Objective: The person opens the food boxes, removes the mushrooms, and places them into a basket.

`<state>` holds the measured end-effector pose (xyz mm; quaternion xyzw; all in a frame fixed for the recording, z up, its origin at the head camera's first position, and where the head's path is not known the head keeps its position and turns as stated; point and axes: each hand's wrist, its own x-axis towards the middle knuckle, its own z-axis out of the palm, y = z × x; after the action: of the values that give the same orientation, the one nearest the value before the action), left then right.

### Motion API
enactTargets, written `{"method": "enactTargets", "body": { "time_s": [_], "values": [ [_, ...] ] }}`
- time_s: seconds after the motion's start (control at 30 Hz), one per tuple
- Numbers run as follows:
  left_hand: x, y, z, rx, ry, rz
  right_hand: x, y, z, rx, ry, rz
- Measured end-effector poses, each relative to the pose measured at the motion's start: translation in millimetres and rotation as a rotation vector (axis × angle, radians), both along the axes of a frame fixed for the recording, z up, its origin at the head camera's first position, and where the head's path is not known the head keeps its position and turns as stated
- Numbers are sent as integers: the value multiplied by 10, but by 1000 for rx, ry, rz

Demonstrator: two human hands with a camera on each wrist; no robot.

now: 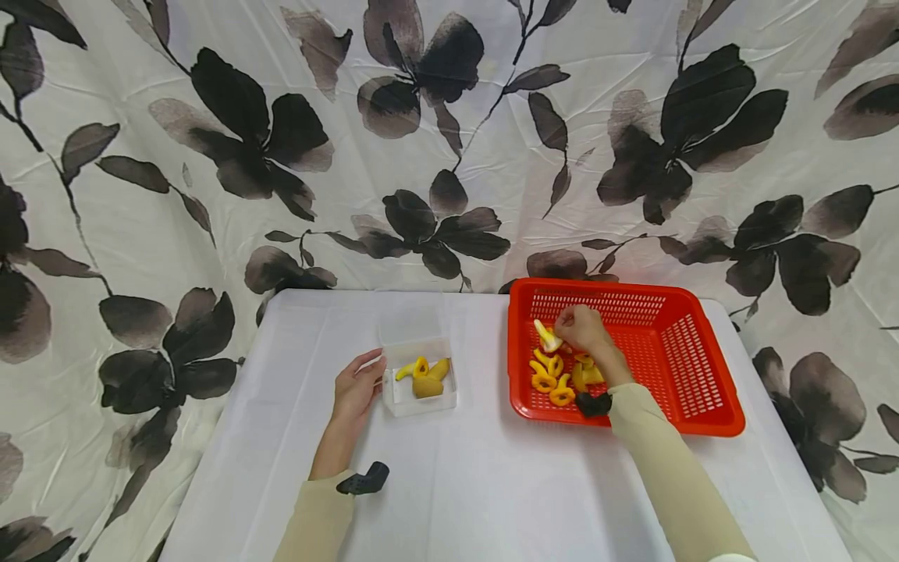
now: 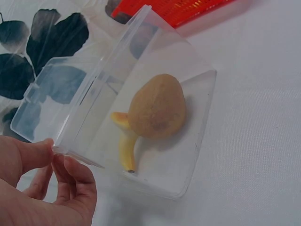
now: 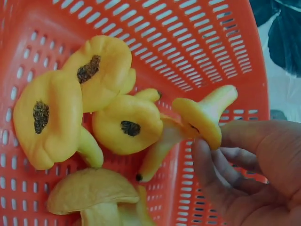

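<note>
My left hand (image 1: 357, 388) pinches the left edge of a clear plastic box (image 2: 197, 155) between thumb and fingertips. The box's lid (image 2: 51, 101) stands open on its hinge. Inside lie a tan, rounded mushroom cap (image 2: 157, 106) and a yellow mushroom (image 2: 127, 150), partly hidden behind the cap in the left wrist view. Over the left part of a red basket (image 1: 691, 390), my right hand (image 1: 584, 329) pinches a yellow trumpet-shaped mushroom (image 3: 209, 113) by its cap, its pale stem pointing away from the other mushrooms.
Several yellow mushrooms with dark centres (image 3: 47, 117) lie in the basket's left part, beside a tan-capped mushroom (image 3: 91, 190). A white cloth covers the table (image 1: 463, 484). Behind the table hangs a flower-patterned curtain (image 1: 435, 156).
</note>
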<state>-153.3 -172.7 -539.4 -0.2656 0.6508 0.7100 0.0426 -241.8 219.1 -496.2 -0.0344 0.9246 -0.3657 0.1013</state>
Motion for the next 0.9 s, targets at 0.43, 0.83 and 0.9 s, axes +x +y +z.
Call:
{"method": "enactTargets", "body": {
  "time_s": [0.43,0.83,0.9],
  "values": [
    [-16,13,-19,20,3,6,55,-141,43,9,-143,93],
    [-17,15,-24,-6,-9,14,40,-455,192,-109,119,136],
    [-23,15,-25,-10,-11,13,40,-553,250,-130,143,145]
  ]
}}
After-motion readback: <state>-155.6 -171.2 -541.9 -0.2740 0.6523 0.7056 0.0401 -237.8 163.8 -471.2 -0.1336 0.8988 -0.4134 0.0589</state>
